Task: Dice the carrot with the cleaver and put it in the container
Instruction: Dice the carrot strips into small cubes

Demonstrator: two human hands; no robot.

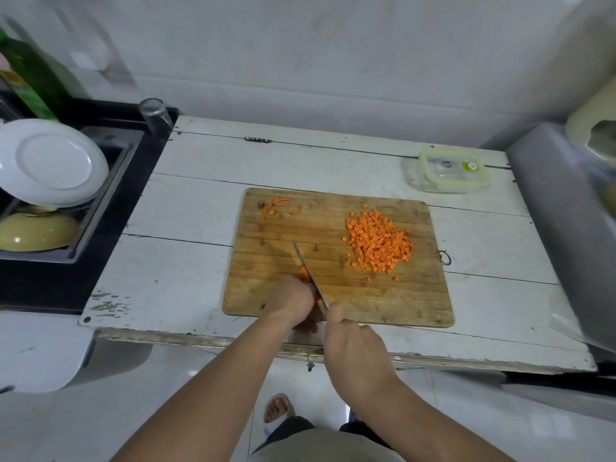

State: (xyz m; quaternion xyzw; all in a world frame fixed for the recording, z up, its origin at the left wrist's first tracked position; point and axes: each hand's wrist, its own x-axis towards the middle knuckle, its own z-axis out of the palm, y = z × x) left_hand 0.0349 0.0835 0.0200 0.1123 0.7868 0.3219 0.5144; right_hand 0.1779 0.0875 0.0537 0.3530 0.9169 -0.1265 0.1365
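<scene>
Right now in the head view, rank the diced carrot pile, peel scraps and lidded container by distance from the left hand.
1. Peel scraps, board's far left corner.
2. Diced carrot pile, board's right; close call with 1.
3. Lidded container, table's far right.

Left hand holds the carrot piece.

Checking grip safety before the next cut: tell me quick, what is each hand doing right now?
Left hand: curled on the remaining carrot piece, holding it on the cutting board.
Right hand: gripping the cleaver.
</scene>
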